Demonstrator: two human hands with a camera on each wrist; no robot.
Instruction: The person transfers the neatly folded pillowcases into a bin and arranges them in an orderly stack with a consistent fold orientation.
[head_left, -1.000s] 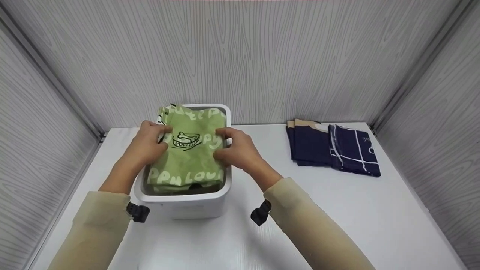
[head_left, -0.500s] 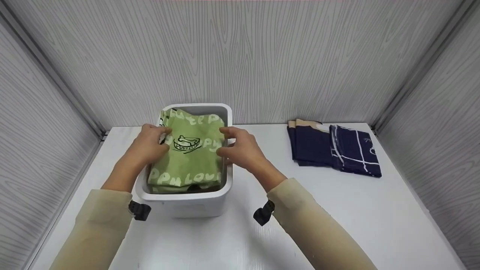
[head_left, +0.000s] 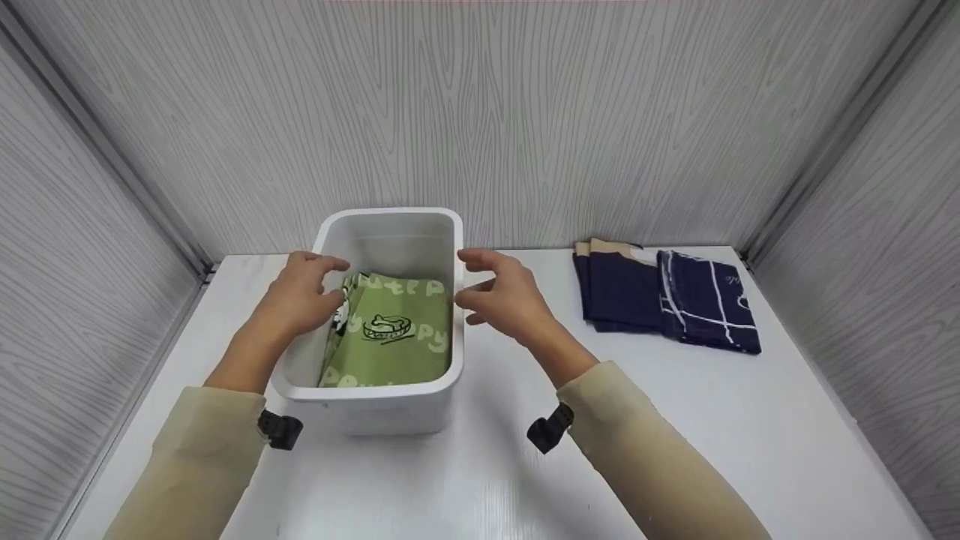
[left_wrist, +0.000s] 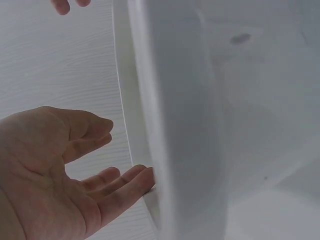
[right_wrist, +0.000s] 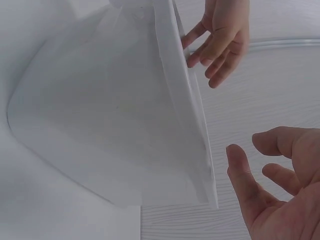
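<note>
A folded green cloth with pale lettering and a bone-in-bowl drawing lies down inside a white plastic bin. Over the bin's left rim is my left hand, thumb and fingers apart and holding nothing. My right hand hovers at the right rim, its fingers loosely bent with nothing between them. In the left wrist view, the left hand's fingertips reach the bin's edge. The right wrist view has the right hand beside the bin wall, fingers spread.
Two folded dark cloths lie at the back right of the white table: a navy one with tan and a navy one with white lines. Grey wood-grain panels enclose the back and sides.
The green cloth has dropped from rim height to lower inside the bin. Both hands have let it go, and the right hand has shifted right to the rim.
</note>
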